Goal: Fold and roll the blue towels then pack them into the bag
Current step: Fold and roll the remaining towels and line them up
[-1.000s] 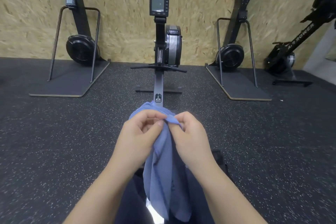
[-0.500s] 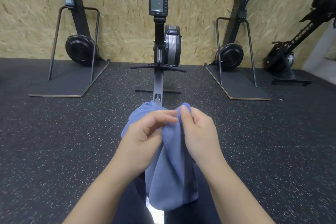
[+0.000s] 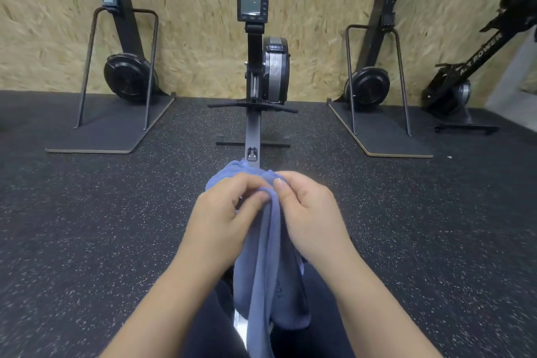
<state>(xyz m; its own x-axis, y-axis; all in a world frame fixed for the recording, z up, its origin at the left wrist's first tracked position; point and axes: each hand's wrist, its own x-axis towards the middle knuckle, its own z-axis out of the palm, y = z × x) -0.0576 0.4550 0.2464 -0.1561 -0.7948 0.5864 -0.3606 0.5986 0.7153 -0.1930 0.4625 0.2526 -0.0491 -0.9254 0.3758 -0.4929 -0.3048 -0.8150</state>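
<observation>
A blue towel [image 3: 268, 264] hangs bunched in front of me, over my lap and the rail of a rowing machine. My left hand [image 3: 223, 221] pinches its top edge between thumb and curled fingers. My right hand [image 3: 311, 216] grips the same edge just to the right, thumb pressed on the cloth. The two hands almost touch at the top of the towel. The towel's lower end drapes down between my forearms. No bag is in view.
A rowing machine [image 3: 261, 67] with a monitor stands straight ahead on the speckled black rubber floor [image 3: 87, 227]. Two ski machines on floor boards [image 3: 110, 131] [image 3: 377, 131] flank it against the chipboard wall. Another rower [image 3: 470, 67] leans at the far right.
My hands have shifted along the towel's top edge and come closer together. The hanging cloth has narrowed into a tighter bunch between my arms.
</observation>
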